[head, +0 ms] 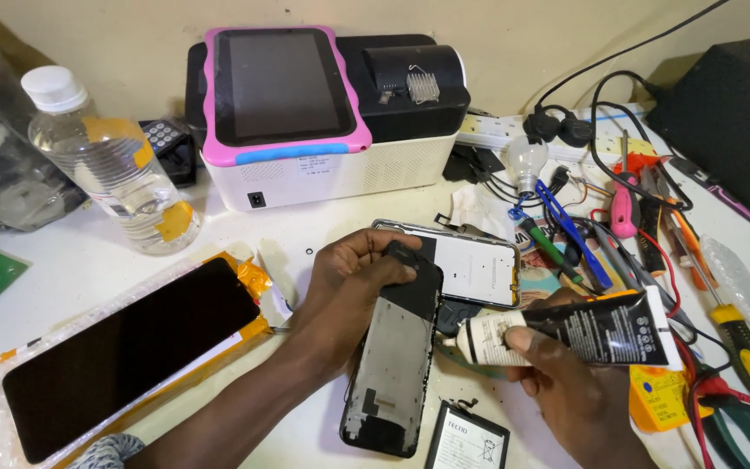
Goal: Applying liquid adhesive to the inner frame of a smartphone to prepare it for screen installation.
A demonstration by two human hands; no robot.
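Crowding phone frame (395, 356): left hand (349, 287), glue tube (566, 334), battery (466, 439).

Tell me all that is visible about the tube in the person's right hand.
The tube is a soft squeeze tube, black with small white print and an orange edge, its front part white with a pale nozzle. It lies almost level above the white table, nozzle toward the phone frame under the left hand. The right hand grips it from below, thumb on the white part. Whether the nozzle touches the frame is unclear.
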